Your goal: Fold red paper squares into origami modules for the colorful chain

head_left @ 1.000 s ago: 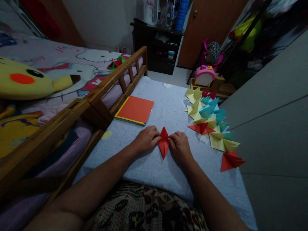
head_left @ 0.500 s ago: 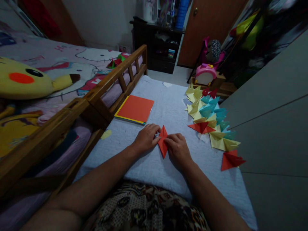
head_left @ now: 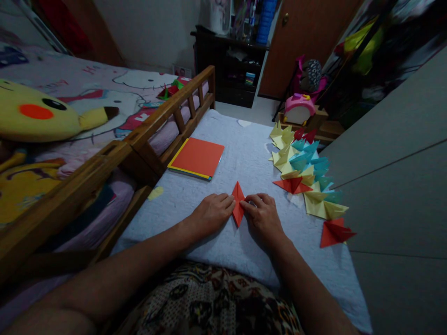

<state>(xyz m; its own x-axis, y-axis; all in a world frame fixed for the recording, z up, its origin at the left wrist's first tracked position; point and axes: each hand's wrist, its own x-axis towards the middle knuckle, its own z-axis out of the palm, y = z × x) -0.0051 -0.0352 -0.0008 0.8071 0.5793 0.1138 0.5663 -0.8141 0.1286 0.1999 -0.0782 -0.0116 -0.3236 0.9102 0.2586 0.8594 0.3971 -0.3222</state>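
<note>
A red folded paper (head_left: 238,204), diamond-shaped with a crease down its middle, lies on the pale cloth surface (head_left: 240,160) before me. At its left edge is my left hand (head_left: 214,211), fingers together and tips on the paper. My right hand (head_left: 263,214) pinches the right edge between thumb and fingers. Farther off to the left sits a stack of square paper sheets (head_left: 197,158), red on top with yellow beneath. Several folded paper cranes (head_left: 303,158) in yellow, blue and red stand in a cluster on the right, and another red crane (head_left: 335,232) is nearest me.
A wooden bed rail (head_left: 157,121) runs along the left, with a yellow plush toy (head_left: 38,114) on the bed behind it. Pale cabinet panels (head_left: 394,195) close off the right side. A dark shelf (head_left: 226,70) and a pink toy (head_left: 299,109) stand beyond the far edge.
My left hand has shifted slightly toward me along the paper's left edge, and its fingers have come closer together. The right hand stays at the right edge.
</note>
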